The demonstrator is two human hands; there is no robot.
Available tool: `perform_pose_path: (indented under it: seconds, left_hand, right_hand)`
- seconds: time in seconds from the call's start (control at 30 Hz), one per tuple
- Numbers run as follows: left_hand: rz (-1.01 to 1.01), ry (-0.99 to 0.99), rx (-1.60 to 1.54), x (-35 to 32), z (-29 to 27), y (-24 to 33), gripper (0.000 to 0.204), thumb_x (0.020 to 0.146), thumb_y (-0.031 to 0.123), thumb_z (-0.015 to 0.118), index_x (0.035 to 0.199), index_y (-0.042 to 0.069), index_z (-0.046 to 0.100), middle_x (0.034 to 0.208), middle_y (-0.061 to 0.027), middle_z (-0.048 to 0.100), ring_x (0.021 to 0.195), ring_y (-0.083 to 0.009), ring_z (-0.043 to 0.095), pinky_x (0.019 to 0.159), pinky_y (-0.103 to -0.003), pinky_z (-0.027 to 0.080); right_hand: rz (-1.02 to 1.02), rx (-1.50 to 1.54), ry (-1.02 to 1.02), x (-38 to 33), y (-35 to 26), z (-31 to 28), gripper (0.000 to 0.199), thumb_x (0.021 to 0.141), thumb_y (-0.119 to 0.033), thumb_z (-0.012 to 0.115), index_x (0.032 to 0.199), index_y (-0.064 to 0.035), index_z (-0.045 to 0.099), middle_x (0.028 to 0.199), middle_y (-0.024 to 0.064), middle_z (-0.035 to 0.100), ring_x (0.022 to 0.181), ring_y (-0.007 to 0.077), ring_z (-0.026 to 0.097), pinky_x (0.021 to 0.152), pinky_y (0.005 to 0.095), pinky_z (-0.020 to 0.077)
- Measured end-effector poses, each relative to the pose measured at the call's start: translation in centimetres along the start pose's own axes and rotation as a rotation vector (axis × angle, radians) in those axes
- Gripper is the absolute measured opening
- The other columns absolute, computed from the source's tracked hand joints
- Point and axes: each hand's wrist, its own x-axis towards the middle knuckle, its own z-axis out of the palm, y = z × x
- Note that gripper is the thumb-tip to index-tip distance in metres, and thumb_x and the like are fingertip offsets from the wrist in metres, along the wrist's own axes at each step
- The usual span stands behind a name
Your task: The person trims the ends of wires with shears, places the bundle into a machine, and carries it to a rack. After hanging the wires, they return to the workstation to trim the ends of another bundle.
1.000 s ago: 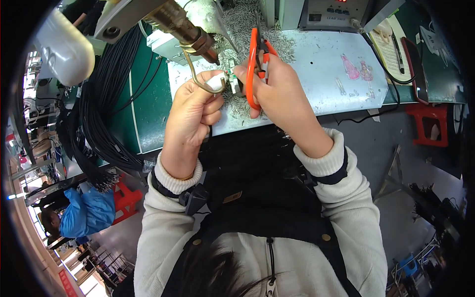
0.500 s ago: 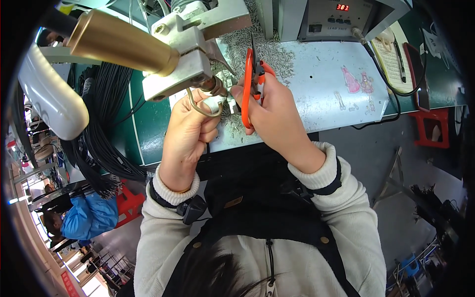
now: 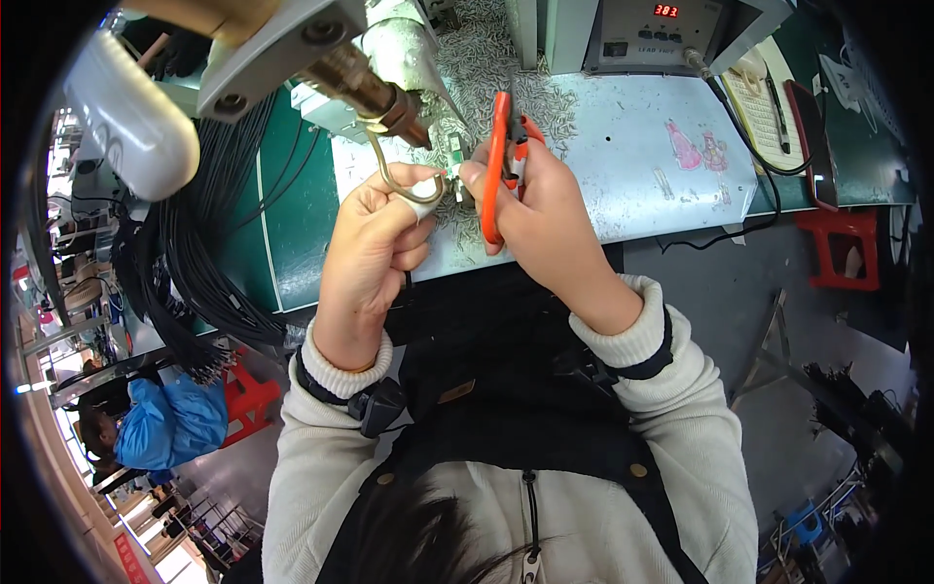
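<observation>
My left hand (image 3: pixel 375 229) is closed in a pinch near a small green and silver piece (image 3: pixel 455 148); whatever lies between its fingertips is too small to make out. White wrapping covers one of its fingers. In my right hand (image 3: pixel 545 214) is a pair of pliers with orange handles (image 3: pixel 497 170), dark jaws pointing away from me. The thumb and forefinger of that hand also reach close to the green piece. Just above my left fingers are a curved metal tube (image 3: pixel 384 161) and the brownish tip (image 3: pixel 404 115) of a soldering machine.
Small silver cut-off bits (image 3: pixel 477 49) cover the metal plate (image 3: pixel 632 146) behind my hands. A control box with a red display (image 3: pixel 662 39) stands at the back right. Black cables (image 3: pixel 209 224) hang at the left, beside a white rounded housing (image 3: pixel 131 117). A person in blue (image 3: pixel 170 423) sits farther left.
The soldering machine's head has lifted up and left, away from my fingers, uncovering the green piece. My hands have barely moved, and the pliers are still held.
</observation>
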Motion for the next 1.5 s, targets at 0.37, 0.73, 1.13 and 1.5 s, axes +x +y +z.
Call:
perform_pose_path:
  seconds: [0.37,0.73,1.13,1.5]
  left_hand:
    - [0.385,0.008,0.247,-5.4,1.4,-2.3,0.018,0.074,-0.008,0.054,0.091,-0.002,0.052,0.088,-0.0085,0.053,0.07,-0.0073,0.052,0.044,-0.014,0.034]
    - [0.439,-0.065,0.29,-7.8,0.3,-2.5,0.012,0.076,-0.01,0.05,0.085,-0.002,0.053,0.106,-0.0209,0.055,0.067,-0.0056,0.055,0.042,-0.013,0.034]
    - [0.469,0.005,0.459,-9.0,0.7,-2.3,0.012,0.076,-0.01,0.049,0.084,-0.002,0.051,0.097,-0.0207,0.059,0.062,-0.0046,0.054,0.038,-0.013,0.032]
    - [0.396,-0.388,0.893,-8.5,0.4,-3.9,0.021,0.079,0.002,0.054,0.1,0.001,0.052,0.085,-0.0076,0.06,0.07,-0.0086,0.057,0.054,-0.019,0.042]
  right_hand:
    - [0.511,0.678,-0.356,-4.3,-0.3,0.0,0.021,0.087,-0.021,0.045,0.074,-0.0056,0.043,0.056,0.002,0.046,0.033,0.009,0.04,0.03,0.0194,0.0268]
    - [-0.456,-0.728,-0.159,-6.6,0.0,0.2,0.029,0.071,-0.029,0.064,0.072,-0.0053,0.047,0.051,0.0021,0.046,0.035,0.0116,0.046,0.033,0.0232,0.0345]
    - [-0.592,-1.348,-0.198,-7.6,-0.4,-0.8,0.027,0.065,-0.024,0.069,0.072,-0.0042,0.051,0.047,0.0042,0.048,0.038,0.0185,0.049,0.035,0.0285,0.0384]
    - [-0.479,-0.785,-0.092,-7.5,-0.7,-0.8,0.034,0.063,-0.023,0.073,0.076,-0.0019,0.05,0.06,0.0063,0.051,0.047,0.0171,0.05,0.046,0.0244,0.0402]
